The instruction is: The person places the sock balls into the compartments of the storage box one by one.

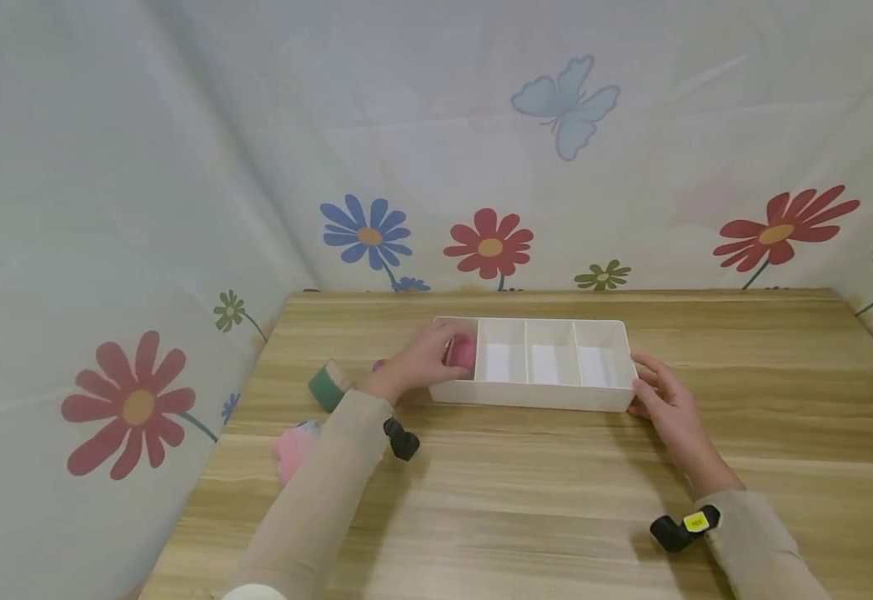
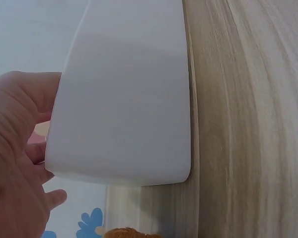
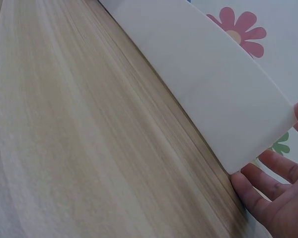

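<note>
Fingers (image 1: pixel 449 330) of the left hand (image 1: pixel 423 353) grip a pink object (image 1: pixel 464 355); the right hand (image 1: pixel 672 412), spread, touches a tray (image 1: pixel 529 395).

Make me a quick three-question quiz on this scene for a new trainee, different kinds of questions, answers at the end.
1. In the head view, how many compartments does the white box have?
2. True or false: in the head view, the green block lies to the left of the white box.
3. Which compartment, as seen in the head view, is the left-hand grip reaching into? A, far left; B, second from left; C, far right.

Key:
1. Four.
2. True; it lies on the wooden table, apart from the white box.
3. A; it holds a pink thing there, while the right-hand grip touches the box's right end.
</note>
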### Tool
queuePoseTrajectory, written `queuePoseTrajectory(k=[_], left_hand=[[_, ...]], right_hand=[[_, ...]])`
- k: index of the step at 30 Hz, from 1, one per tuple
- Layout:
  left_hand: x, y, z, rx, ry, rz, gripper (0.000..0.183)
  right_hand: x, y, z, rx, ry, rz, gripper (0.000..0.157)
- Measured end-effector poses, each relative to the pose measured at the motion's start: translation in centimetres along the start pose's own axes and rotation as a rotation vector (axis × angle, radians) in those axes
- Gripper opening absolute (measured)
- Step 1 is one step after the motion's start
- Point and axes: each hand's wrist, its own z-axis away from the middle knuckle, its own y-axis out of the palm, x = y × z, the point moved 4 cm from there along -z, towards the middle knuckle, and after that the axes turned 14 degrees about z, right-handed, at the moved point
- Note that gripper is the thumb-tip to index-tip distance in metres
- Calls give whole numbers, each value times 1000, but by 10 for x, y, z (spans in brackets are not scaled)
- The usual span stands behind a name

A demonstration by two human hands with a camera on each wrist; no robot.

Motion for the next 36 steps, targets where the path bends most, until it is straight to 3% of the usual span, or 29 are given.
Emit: queuePoseTrajectory(k=[8,15,22,36], left_hand=[[-10,-7,10,-27,-26,78,59],[-12,-17,22,-66,-89,173,58],[-12,-24,32,-109,-150,154,62],[-11,-34,50,-150,-96,108,64]], right_hand=[[0,0,0,-5,16,0,46],[2,1,1,-1,2,-30,46],[1,2,2,5,3,-20,47],[1,0,2,9,10,0,48]])
